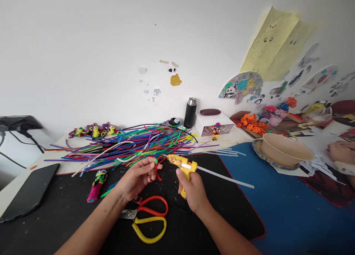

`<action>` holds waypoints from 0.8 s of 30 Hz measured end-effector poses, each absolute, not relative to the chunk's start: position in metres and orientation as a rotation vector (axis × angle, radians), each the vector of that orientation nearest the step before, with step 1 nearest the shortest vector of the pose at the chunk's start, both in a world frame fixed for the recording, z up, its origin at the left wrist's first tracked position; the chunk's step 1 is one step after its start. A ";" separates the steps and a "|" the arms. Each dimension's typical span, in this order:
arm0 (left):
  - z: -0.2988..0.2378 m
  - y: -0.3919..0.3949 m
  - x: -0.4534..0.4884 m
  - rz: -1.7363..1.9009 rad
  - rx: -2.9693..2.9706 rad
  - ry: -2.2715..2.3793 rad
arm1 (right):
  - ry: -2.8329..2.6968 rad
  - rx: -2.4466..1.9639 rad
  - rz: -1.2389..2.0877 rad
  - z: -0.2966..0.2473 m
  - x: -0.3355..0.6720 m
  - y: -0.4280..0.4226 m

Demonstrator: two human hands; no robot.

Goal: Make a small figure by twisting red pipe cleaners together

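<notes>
My right hand [192, 190] is wrapped round the handle of a yellow glue gun [179, 163], whose nozzle points left. A long translucent glue stick [224, 176] sticks out of its back end. Close to the nozzle, my left hand [141, 175] pinches a small red pipe cleaner piece [158, 173] with a bit of green at its top. Whether nozzle and piece touch, I cannot tell. Scissors [151, 220] with one red and one yellow handle loop lie below my hands on the black mat [216, 218]; my left forearm partly covers their blades.
Many coloured pipe cleaners [138, 144] are heaped behind my hands. A pipe cleaner figure [97, 186] and a black tablet [30, 192] lie left. At the back stand a black flask [190, 112] and a white box [213, 121]. Rightward are a bowl [285, 147] and another person's hand [342, 151].
</notes>
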State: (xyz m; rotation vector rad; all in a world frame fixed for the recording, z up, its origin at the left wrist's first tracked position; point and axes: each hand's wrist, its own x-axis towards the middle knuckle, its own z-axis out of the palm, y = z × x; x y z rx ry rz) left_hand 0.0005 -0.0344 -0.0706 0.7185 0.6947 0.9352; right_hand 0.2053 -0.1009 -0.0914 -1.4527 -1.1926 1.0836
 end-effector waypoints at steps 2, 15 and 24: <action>-0.070 -0.034 0.001 0.935 0.723 0.696 | -1.197 -1.449 1.081 -0.092 0.206 -0.101; -0.070 -0.035 0.001 0.943 0.726 0.688 | -1.207 -1.461 1.079 -0.086 0.203 -0.102; -0.071 -0.035 0.000 0.953 0.713 0.672 | -1.206 -1.453 1.055 -0.089 0.205 -0.101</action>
